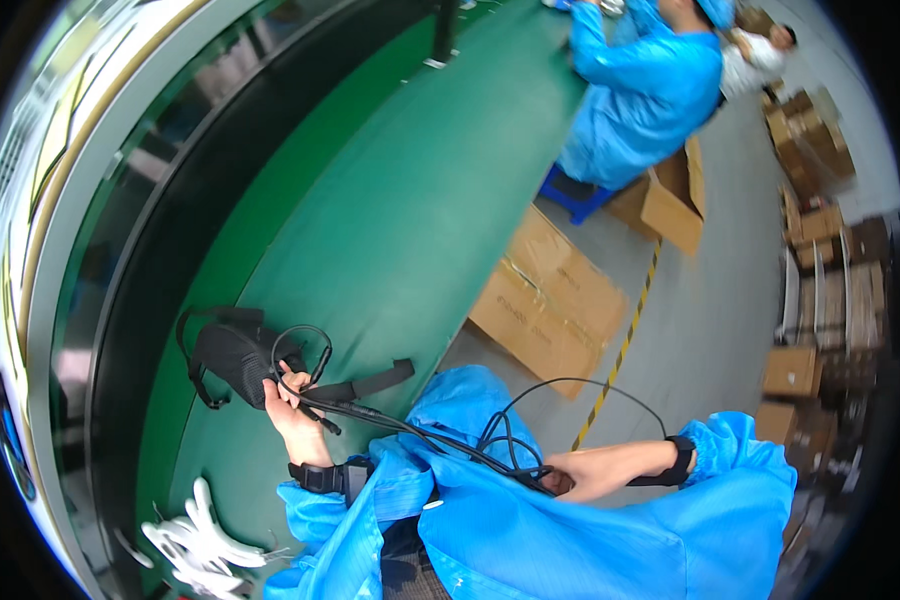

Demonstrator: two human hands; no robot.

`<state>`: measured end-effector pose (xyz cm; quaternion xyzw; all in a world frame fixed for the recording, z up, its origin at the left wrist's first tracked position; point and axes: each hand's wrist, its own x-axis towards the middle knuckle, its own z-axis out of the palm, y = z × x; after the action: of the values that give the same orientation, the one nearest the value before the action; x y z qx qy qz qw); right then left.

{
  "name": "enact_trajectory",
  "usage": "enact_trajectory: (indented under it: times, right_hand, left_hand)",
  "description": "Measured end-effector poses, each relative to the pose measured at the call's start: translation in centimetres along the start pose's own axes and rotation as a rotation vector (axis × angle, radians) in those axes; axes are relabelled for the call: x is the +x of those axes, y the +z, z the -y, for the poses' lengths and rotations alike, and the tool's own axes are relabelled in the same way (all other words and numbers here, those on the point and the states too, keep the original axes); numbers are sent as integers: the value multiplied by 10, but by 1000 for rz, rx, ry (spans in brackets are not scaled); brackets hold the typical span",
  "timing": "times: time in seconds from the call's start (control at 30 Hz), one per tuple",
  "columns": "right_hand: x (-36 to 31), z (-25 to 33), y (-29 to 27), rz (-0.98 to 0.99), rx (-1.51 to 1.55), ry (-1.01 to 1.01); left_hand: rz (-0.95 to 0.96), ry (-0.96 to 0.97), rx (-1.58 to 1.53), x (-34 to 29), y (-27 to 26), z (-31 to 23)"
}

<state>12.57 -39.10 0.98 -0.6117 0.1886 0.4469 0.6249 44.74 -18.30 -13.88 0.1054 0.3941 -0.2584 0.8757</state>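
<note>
At the table (400, 220), our left hand (295, 410) grips cables (370, 411); our right hand (577, 474) seemingly does too, to keep them straight.

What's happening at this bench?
A person in a blue smock has black cables in both hands: the left hand holds one end beside a black strapped pouch on the green bench, the right hand a looped stretch nearer the body. White curved pieces lie at lower left. A co-worker sits farther along.
</note>
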Motion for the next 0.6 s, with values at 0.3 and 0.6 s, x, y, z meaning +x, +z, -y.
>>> enact_trajectory:
  times: [0.3, 0.6]
  right_hand:
    - [8, -19, 72, -65, 489, 103]
    - [-51, -11, 139, -131, 963, 143]
  left_hand:
    - [-123, 214, 581, 40, -40, 4]
    - [-228, 403, 781, 44, -83, 37]
